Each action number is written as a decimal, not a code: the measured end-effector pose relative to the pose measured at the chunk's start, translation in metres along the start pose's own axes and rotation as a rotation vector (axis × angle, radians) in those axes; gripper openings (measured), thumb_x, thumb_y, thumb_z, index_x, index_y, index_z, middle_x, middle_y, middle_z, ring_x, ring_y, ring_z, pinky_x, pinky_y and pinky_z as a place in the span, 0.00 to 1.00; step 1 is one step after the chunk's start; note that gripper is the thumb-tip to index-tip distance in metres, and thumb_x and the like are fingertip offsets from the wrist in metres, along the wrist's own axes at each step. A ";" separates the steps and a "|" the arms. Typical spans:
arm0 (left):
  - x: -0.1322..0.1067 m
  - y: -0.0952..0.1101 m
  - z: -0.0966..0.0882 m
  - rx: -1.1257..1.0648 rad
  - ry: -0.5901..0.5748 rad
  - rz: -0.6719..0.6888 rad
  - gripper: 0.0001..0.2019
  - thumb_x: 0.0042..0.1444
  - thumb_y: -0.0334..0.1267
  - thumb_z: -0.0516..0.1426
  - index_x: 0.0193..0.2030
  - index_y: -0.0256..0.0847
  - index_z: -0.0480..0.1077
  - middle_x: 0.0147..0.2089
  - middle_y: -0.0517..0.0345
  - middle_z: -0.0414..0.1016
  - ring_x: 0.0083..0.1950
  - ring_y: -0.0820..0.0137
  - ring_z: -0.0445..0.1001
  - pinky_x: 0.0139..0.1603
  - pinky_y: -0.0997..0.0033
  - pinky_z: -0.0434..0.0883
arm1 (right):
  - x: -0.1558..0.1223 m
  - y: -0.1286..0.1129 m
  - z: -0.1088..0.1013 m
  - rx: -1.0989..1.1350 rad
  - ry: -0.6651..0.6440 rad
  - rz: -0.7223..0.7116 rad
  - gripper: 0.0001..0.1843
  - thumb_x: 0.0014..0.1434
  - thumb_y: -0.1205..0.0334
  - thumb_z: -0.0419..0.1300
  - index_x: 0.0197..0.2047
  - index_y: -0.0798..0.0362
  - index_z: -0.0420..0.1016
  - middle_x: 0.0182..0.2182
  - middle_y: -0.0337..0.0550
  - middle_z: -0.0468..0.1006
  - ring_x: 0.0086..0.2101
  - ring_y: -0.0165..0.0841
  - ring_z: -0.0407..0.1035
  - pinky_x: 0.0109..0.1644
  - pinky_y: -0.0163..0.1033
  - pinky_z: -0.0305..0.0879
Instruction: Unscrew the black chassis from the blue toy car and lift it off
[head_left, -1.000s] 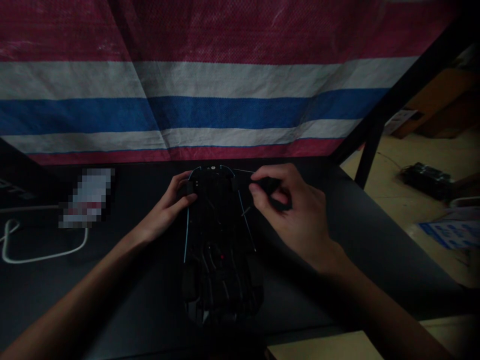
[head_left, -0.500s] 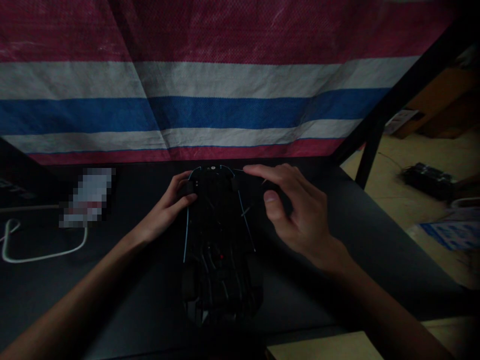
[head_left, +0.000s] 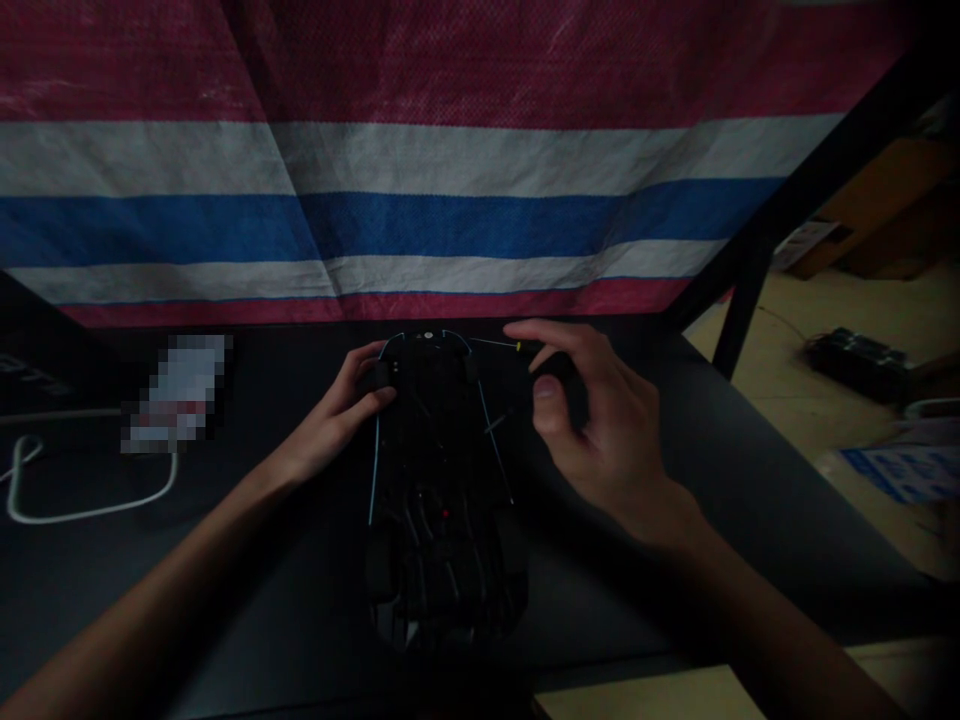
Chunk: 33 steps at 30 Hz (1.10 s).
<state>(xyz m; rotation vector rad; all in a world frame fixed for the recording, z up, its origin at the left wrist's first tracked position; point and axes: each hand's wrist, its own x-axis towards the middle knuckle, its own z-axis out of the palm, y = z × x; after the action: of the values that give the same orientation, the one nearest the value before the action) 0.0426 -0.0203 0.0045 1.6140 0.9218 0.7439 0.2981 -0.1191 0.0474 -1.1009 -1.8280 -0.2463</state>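
A black toy car [head_left: 442,500] with thin pale-blue edge lines lies lengthwise on the dark table [head_left: 262,560] in dim light. My left hand [head_left: 337,412] is closed on the car's far left corner, the thumb pressed on a wheel there. My right hand [head_left: 592,420] is at the car's far right corner, fingers curled around the dark handle of a small screwdriver [head_left: 499,344]. Its thin metal shaft points left toward the car's far end. The screwdriver tip is too dark to make out.
A red, white and blue striped tarp [head_left: 420,210] hangs behind the table. A white cable [head_left: 90,512] and a blurred pale item [head_left: 176,392] lie at the left. A black frame post [head_left: 739,310] stands at the right. On the floor lie a black device [head_left: 855,360] and blue paper [head_left: 892,468].
My right hand loosened from a pinch, spread its fingers, and now curls around the screwdriver handle again, with the shaft showing. My left hand and the car stayed in place.
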 end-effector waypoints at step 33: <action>0.001 -0.004 -0.003 0.045 -0.026 0.019 0.29 0.65 0.51 0.57 0.70 0.51 0.56 0.75 0.51 0.60 0.74 0.48 0.59 0.74 0.38 0.56 | 0.003 -0.007 -0.005 -0.074 -0.001 0.043 0.05 0.67 0.65 0.61 0.45 0.46 0.73 0.33 0.33 0.81 0.20 0.26 0.64 0.34 0.38 0.66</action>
<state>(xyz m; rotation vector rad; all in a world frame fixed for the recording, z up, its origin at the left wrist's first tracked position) 0.0401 -0.0176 0.0017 1.6705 0.9114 0.7184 0.2958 -0.1242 0.0548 -1.1904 -1.8064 -0.2907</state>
